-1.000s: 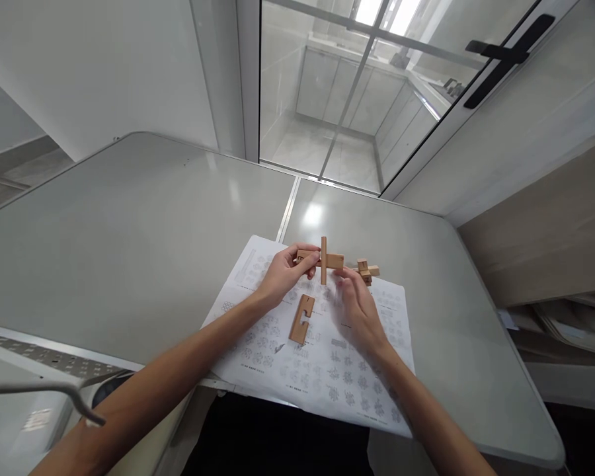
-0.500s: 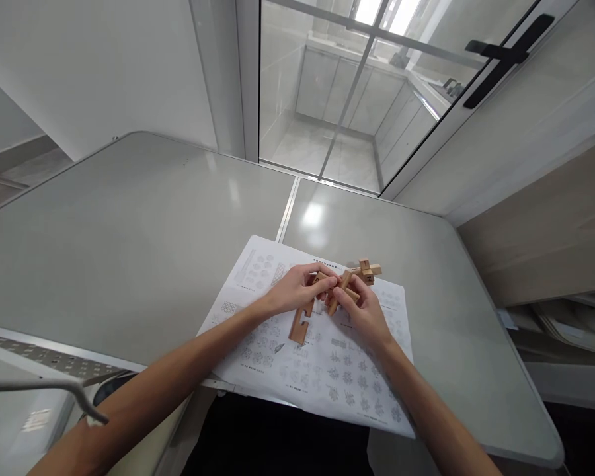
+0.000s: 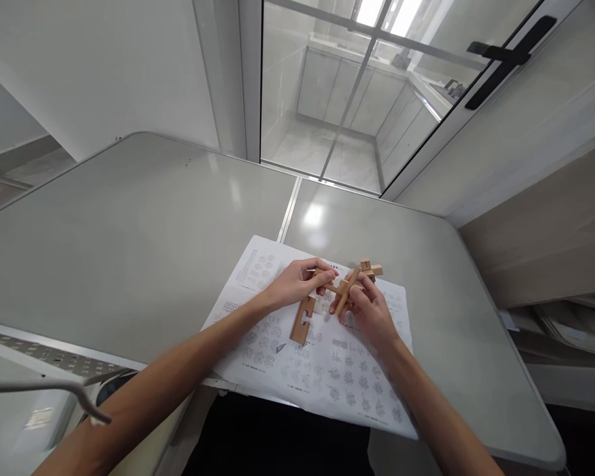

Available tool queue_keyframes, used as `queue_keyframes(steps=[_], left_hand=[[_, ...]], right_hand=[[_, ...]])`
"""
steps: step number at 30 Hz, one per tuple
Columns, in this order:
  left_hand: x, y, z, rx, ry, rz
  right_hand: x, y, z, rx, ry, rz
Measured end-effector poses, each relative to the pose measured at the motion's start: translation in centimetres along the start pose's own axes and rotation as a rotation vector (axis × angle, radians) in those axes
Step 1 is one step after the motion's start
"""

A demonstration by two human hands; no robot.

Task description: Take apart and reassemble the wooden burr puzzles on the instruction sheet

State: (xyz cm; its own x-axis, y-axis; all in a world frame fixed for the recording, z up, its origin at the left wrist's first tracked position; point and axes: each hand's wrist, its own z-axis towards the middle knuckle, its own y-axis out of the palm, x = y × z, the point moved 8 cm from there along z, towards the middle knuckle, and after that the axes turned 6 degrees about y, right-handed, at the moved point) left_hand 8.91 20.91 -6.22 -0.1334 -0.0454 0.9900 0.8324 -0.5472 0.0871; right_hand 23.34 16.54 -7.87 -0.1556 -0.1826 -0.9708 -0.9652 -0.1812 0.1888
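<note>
My left hand [image 3: 300, 283] pinches a wooden puzzle piece, partly hidden by its fingers, whose thin end reaches right. My right hand [image 3: 369, 305] grips several crossed wooden puzzle pieces [image 3: 348, 291], one long stick slanting up between the hands. The left hand's piece meets this cluster; whether it is slotted in I cannot tell. Below the left hand a flat notched wooden piece [image 3: 300, 330] lies on the printed sheet [image 3: 277, 377]. Just behind the right hand sits another wooden block assembly [image 3: 368, 268], partly covered.
The sheet with puzzle diagrams lies at the front edge of the grey table [image 3: 153, 231]. A metal seam [image 3: 288, 210] crosses the tabletop behind it. Beyond the table stands a glass door with a black handle [image 3: 510, 58]. A grey bent tube [image 3: 74, 390] is at lower left.
My hands have moved slightly apart, the right one shifting right with the crossed pieces. More of the thin piece between them now shows. The flat notched piece stays on the sheet.
</note>
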Motion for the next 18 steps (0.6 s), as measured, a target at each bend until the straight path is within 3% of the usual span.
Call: queue_keyframes(steps=[8,18], left_hand=[[0.6,0.8,-0.4,-0.102,-0.012,-0.085],[0.1,0.3,-0.1,-0.031,-0.009,-0.082]], right_hand=[[1.5,-0.2,-0.3,-0.111,0.129,0.047],[1.0,-0.6,-0.3,-0.017,0.101,0.051]])
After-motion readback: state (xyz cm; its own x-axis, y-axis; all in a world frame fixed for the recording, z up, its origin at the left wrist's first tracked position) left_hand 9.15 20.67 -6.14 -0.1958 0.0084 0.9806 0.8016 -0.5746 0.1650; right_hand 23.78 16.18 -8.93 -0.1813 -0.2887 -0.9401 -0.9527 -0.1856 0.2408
